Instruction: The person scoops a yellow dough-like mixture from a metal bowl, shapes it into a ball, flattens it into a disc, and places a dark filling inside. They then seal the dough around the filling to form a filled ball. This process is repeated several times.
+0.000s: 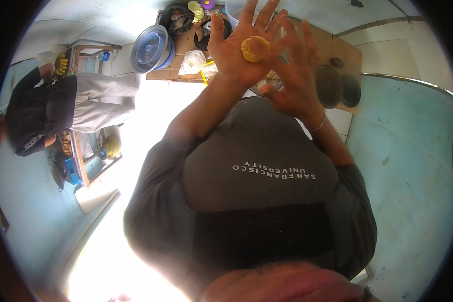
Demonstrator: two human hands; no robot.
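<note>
A flattened round of yellow dough (252,50) lies on the palm of my left hand (236,56), whose fingers are spread. My right hand (298,71) is beside it with fingers apart, its fingertips overlapping the edge of the left hand near the dough; whether they touch the dough is unclear. Below and behind both hands, a bowl with pale food pieces (270,77) is partly hidden. A clear plastic bag (193,62) and a yellow-edged packet (210,72) lie to the left of my left wrist.
On the brown low table (162,75) stand stacked basins (151,49), a black plastic bag (175,20), a white tub (236,11) and dark round pans (328,87). At the far left, another person (41,105) stands by a wooden-framed table (83,166) near a gas cylinder (111,146).
</note>
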